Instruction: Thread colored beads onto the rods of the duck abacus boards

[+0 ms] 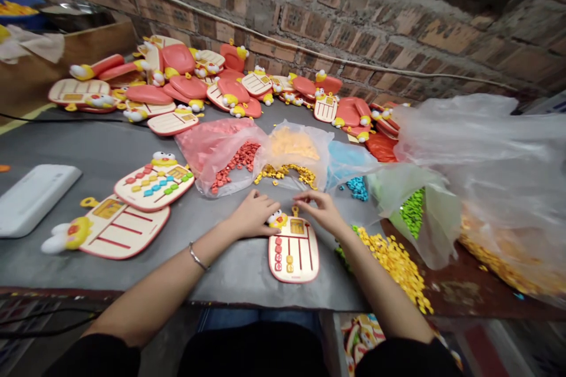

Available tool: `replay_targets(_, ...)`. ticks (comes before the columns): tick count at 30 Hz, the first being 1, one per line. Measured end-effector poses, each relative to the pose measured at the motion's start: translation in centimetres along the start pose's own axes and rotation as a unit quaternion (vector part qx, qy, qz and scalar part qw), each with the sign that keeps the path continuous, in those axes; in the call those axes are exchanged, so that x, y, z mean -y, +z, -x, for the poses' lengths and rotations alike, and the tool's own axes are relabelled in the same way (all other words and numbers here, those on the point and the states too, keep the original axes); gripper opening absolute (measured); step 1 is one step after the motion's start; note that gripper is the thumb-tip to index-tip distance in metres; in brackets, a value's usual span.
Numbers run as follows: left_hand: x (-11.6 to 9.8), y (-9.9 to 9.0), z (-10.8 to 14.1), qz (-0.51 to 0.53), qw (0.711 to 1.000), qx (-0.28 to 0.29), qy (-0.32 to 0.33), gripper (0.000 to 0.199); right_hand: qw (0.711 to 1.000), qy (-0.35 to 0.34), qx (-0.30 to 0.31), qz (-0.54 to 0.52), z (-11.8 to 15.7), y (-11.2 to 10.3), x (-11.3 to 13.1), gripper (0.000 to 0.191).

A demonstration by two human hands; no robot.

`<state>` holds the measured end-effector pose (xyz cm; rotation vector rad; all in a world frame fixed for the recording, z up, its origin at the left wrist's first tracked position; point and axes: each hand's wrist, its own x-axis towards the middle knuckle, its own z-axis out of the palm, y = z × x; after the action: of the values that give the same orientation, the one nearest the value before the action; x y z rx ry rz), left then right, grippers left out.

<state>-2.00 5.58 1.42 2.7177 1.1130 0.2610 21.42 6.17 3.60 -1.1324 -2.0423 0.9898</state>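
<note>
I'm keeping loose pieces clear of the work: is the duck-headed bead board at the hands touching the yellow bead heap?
Apart. The head view shows bare gray tabletop between the duck-headed bead board and the yellow bead heap.

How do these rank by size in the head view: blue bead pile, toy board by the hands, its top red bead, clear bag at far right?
1. Clear bag
2. Toy board
3. Blue bead pile
4. Top red bead
</note>
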Motion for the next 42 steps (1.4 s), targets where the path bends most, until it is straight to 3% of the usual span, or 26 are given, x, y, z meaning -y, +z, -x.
replay_targets(3,0.0,0.0,0.0,-0.002,1.000,-0.002,0.003,0.036,0.995,-0.055,-0.005,0.080,-4.2,0.4,-0.9,0.016)
replay_targets(6,0.0,0.1,0.0,-0.005,1.000,-0.003,0.002,0.037,0.978,-0.100,0.053,0.172,-7.7,2.2,-1.5,0.019)
replay_targets(11,-0.1,0.2,-0.1,-0.010,1.000,-0.003,-0.002,0.040,0.972,-0.052,0.064,0.221,-9.7,4.1,-2.0,0.018)
replay_targets(15,0.0,0.2,0.0,-0.009,1.000,-0.004,-0.002,0.040,0.977,-0.078,0.050,0.193,-7.4,2.8,-2.4,0.013)
replay_targets(21,0.1,0.2,0.0,-0.007,1.000,-0.007,0.005,0.038,0.996,-0.048,-0.044,0.056,-0.1,-0.5,-1.8,0.006)
replay_targets(26,0.3,0.4,0.0,-0.010,1.000,-0.014,0.012,0.039,0.994,-0.048,-0.069,0.073,4.2,-0.4,-1.7,0.008)
replay_targets(32,0.2,0.3,0.1,-0.012,1.000,-0.020,0.016,0.036,0.985,-0.069,-0.068,0.142,5.2,1.0,-2.0,0.009)
replay_targets(42,0.2,0.4,0.0,-0.027,0.999,-0.020,0.012,0.039,0.965,-0.077,-0.031,0.248,5.6,0.8,-1.8,0.015)
